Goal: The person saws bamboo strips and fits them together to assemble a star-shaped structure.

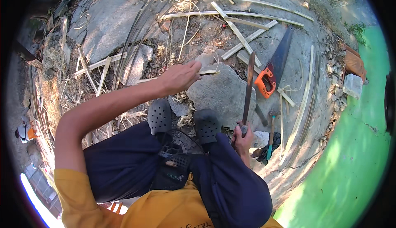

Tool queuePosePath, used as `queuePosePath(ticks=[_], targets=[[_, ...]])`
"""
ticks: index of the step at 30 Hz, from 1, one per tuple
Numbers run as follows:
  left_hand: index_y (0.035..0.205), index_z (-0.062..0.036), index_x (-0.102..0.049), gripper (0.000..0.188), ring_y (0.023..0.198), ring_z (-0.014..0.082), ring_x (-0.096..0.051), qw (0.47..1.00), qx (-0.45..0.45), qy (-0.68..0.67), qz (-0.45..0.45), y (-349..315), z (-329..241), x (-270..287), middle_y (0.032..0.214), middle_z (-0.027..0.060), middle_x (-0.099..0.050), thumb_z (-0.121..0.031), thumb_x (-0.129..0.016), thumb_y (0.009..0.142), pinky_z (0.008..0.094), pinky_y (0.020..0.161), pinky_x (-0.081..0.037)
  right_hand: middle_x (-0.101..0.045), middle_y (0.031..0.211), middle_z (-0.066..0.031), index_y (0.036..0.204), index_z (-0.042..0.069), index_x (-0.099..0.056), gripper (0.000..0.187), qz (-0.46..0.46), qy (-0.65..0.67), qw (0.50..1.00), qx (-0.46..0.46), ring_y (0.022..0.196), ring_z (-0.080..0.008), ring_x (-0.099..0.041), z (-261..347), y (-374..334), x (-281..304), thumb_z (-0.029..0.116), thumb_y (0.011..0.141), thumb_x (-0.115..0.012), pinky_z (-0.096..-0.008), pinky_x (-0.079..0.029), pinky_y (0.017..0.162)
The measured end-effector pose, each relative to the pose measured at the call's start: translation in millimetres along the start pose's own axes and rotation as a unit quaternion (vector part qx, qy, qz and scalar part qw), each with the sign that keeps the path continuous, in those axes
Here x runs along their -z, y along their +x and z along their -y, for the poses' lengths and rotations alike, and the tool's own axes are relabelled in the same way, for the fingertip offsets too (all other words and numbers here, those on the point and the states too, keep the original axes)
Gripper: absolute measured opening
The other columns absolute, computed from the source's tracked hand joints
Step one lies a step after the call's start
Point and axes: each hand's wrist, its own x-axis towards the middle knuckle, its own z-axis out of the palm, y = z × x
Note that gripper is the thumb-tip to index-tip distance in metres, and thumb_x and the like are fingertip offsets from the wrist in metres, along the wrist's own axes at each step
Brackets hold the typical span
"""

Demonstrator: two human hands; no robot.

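Note:
My left hand [181, 78] is closed around a thin split bamboo strip [209, 73]. The strip's pale end sticks out past the fingers, over a flat grey stone [220, 94]. Its other end runs back to the left, partly behind my hand and forearm. Beside my right knee, my right hand [243, 140] grips a long machete [248, 89] by its handle. The dark, narrow blade points away from me, along the stone's right side, and is apart from the strip.
A handsaw [278, 63] with an orange handle lies right of the machete. Nearer is a hammer [271, 135] with a teal grip. Pale bamboo slats [243, 38] lie crossed ahead, and dark long strips [134, 42] at left. A white block [352, 85] borders the green ground [342, 145].

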Motion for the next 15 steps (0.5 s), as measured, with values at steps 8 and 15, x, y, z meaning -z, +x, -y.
queuePosePath(ticks=[8,15], targets=[[0.099,-0.0067,-0.062,0.021,0.081,0.035,-0.064,0.968,0.025,-0.022,-0.249,48,2,-89,0.09,0.0108,-0.058,-0.019,-0.076,0.089,0.0455,0.065,-0.052,-0.061,0.06,-0.0031,0.115,0.0,-0.063,0.029,0.044,-0.068,0.996,0.037,0.05,-0.0119,-0.061,6,29,-36,0.023,0.099,-0.069,-0.0301,-0.047,0.049],[0.098,-0.0112,-0.069,0.021,0.085,0.0284,-0.061,0.947,0.023,0.003,-0.321,46,2,-105,0.085,0.0065,-0.057,-0.012,-0.08,0.081,0.0422,0.068,-0.051,-0.063,0.063,-0.004,0.116,-0.001,-0.064,0.035,0.073,-0.054,0.995,0.028,0.053,-0.0129,-0.063,5,42,-41,0.03,0.1,-0.068,-0.0311,-0.048,0.052]])
